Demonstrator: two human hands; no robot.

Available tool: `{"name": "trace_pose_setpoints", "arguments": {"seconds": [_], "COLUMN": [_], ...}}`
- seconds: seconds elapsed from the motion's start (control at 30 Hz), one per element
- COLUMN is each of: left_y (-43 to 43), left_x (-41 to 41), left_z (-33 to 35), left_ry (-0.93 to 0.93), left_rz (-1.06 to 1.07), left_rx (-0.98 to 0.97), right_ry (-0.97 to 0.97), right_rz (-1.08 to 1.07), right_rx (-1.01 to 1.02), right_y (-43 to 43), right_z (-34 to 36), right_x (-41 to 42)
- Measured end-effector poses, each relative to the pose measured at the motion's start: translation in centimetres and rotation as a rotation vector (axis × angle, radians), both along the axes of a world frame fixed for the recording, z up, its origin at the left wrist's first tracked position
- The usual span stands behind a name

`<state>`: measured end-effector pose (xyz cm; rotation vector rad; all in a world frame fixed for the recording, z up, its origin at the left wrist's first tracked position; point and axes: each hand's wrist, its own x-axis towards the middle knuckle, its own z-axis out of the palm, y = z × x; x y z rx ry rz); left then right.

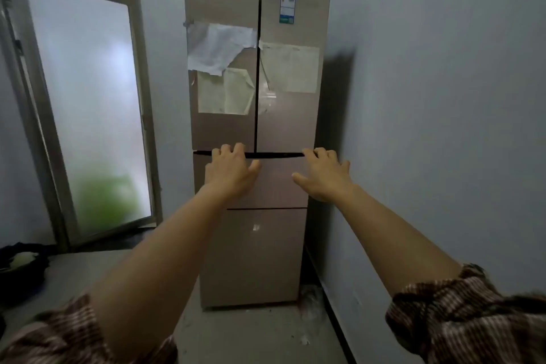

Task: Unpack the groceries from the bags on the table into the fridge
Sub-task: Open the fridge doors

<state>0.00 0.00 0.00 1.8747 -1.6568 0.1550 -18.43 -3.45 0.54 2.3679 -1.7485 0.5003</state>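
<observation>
Both arms reach forward, nearly straight, toward the fridge (254, 115), a tall tan unit with 2 upper doors and 2 drawers below, standing against the right wall. The left hand (232, 170) is palm-down with its fingers curled over the top edge of the upper drawer, in the dark gap under the left door; the thumb splays to the right. The right hand (323, 174) mirrors it further right, fingertips hooked into the same gap, thumb spread to the left. Neither hand carries anything; both grip only the drawer's lip. Striped sleeves (472, 310) are pushed up past the forearms. All doors and drawers look closed. Papers (220, 49) are taped to the upper doors. At the far left, a dark bag (20, 272) sits on the grey counter (74, 272), beside an open frosted window (85, 103).
</observation>
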Motion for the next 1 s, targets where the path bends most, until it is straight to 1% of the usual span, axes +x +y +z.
{"name": "trace_pose_setpoints", "arguments": {"seconds": [0.1, 0.17, 0.2, 0.27, 0.4, 0.47, 0.57, 0.67, 0.73, 0.8, 0.87, 1.0], "left_y": [-5.8, -9.6, -12.1, -15.2, -23.2, -27.6, -34.4, -41.1, -45.6, -49.7, -53.5, -59.4], "left_x": [0.1, 0.4, 0.6, 1.2, 2.4, 3.7, 5.7, 7.7, 9.1, 10.6, 11.7, 13.2], "left_z": [0.1, 0.0, -0.1, -0.3, -1.9, -2.9, -4.9, -7.6, -9.0, -9.7, -10.2, -12.2], "left_ry": [0.057, 0.088, 0.132, 0.278, 0.711, 0.830, 0.937, 0.974, 1.030, 1.112, 1.209, 1.487], "left_rz": [-0.007, -0.018, -0.015, -0.041, -0.106, -0.102, -0.089, -0.066, -0.039, -0.021, -0.018, 0.059], "left_rx": [-0.041, -0.015, -0.008, -0.007, 0.029, 0.040, 0.044, 0.114, 0.156, 0.172, 0.171, 0.165], "right_ry": [-0.063, -0.086, -0.094, -0.122, -0.194, -0.226, -0.250, -0.314, -0.359, -0.442, -0.564, -0.859], "right_rz": [-0.002, 0.006, 0.011, 0.012, 0.043, 0.049, 0.050, 0.036, 0.031, 0.043, 0.058, -0.009], "right_rx": [-0.007, 0.021, 0.029, 0.042, 0.117, 0.151, 0.184, 0.216, 0.250, 0.312, 0.390, 0.544], "right_y": [-6.1, -9.7, -12.0, -14.9, -22.9, -27.1, -33.9, -40.6, -45.0, -48.9, -52.4, -57.9], "right_z": [0.1, -0.4, -0.7, -1.4, -4.0, -5.3, -6.4, -7.1, -7.7, -8.2, -8.9, -10.9], "right_x": [0.5, 1.1, 1.6, 2.0, 3.4, 4.4, 6.1, 8.3, 9.8, 11.1, 12.3, 15.1]}}
